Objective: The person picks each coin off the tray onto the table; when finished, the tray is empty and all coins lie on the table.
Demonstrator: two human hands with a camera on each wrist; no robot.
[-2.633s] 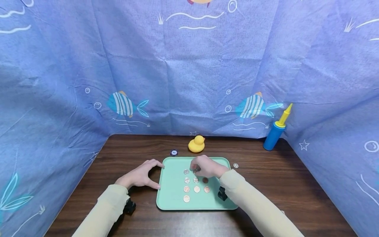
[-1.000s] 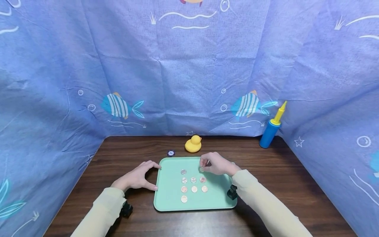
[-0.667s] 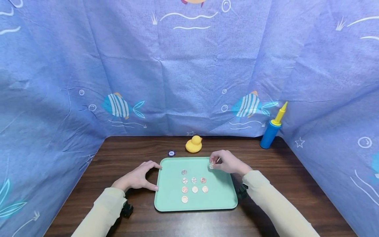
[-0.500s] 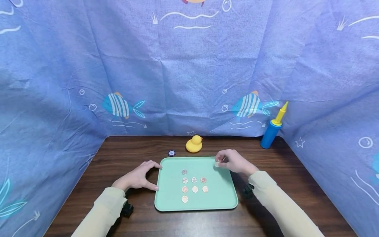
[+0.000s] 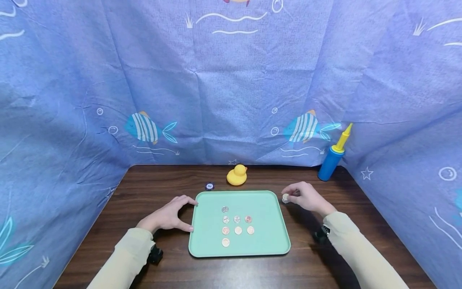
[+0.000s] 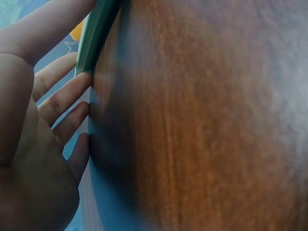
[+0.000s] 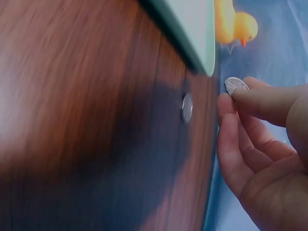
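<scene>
Head view: my right hand (image 5: 306,197) is off the tray (image 5: 271,241), just past its far right corner, above the desk (image 5: 361,216). Thumb and forefinger pinch a silver coin (image 5: 285,197); fingers clamped on it, other fingers curled loose. Right wrist view shows the same held coin (image 7: 235,86) edge-up between my fingertips (image 7: 250,98), and a second coin (image 7: 187,107) flat on the desk just beside the tray corner, apart from my hand. My left hand (image 5: 167,214) sits at the tray's left edge, fingers spread apart, forefinger tip at the far left corner, thumb against the left rim; nothing pinched. Left wrist view: straight fingers (image 6: 62,103) touch the rim of the tray (image 6: 96,36), palm open. Seven coins (image 5: 236,219) lie on the tray in loose rows near its middle: one far, three in the next row, two then, one nearest me. Yellow rubber duck (image 5: 236,175) near the far edge of the desk, small dark chip (image 5: 209,186) beside it to the left, blue pump with yellow nozzle (image 5: 333,158) at the far right corner. Blue fish-print cloth (image 5: 231,80) walls the desk in.
</scene>
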